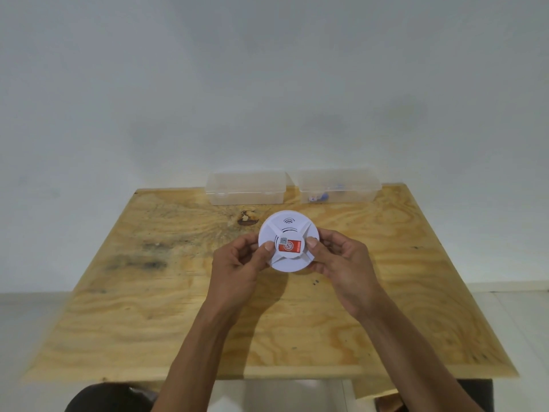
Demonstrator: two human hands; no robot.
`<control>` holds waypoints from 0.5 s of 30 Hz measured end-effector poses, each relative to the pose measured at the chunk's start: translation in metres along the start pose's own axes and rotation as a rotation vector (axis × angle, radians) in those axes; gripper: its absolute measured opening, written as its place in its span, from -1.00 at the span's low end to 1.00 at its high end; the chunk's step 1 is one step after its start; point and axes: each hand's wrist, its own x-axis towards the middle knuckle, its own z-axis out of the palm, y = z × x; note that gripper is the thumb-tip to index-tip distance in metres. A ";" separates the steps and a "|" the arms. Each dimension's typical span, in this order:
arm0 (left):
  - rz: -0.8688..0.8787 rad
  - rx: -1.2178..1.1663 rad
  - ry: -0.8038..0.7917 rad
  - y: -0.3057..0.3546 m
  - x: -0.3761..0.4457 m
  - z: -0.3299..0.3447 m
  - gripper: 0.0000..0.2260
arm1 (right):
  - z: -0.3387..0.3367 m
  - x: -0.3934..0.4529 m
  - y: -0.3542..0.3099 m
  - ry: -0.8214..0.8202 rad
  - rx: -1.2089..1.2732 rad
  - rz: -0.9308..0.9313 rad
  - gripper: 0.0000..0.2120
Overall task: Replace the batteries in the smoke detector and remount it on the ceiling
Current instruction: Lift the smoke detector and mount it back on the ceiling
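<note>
Now the smoke detector (288, 241) is up off the counter (148, 292), face toward us, left hand (237, 263) and right hand (338, 263) each pinching its rim. Looks like the opening step; next comes flipping or twisting it to reach the batteries.

head-worn view, angled down, table (118, 292) close

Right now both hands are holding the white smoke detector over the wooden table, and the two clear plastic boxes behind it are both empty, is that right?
Not quite. The head view shows the right clear box holds small blue items; only the left clear box looks empty. The rest stands: the left hand and right hand hold the smoke detector over the table.
</note>
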 end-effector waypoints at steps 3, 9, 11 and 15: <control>0.002 -0.017 -0.002 0.000 -0.001 0.001 -0.86 | 0.000 0.000 -0.002 0.008 0.001 0.001 -0.79; 0.004 -0.021 0.008 0.001 -0.002 0.001 -0.86 | 0.001 -0.002 -0.004 0.017 0.014 0.006 -0.79; 0.006 -0.021 0.007 0.001 -0.002 0.000 -0.86 | 0.001 -0.003 -0.004 0.013 0.007 0.005 -0.79; 0.010 -0.023 0.006 0.002 -0.004 0.000 -0.85 | 0.001 -0.004 -0.006 0.006 0.013 0.006 -0.79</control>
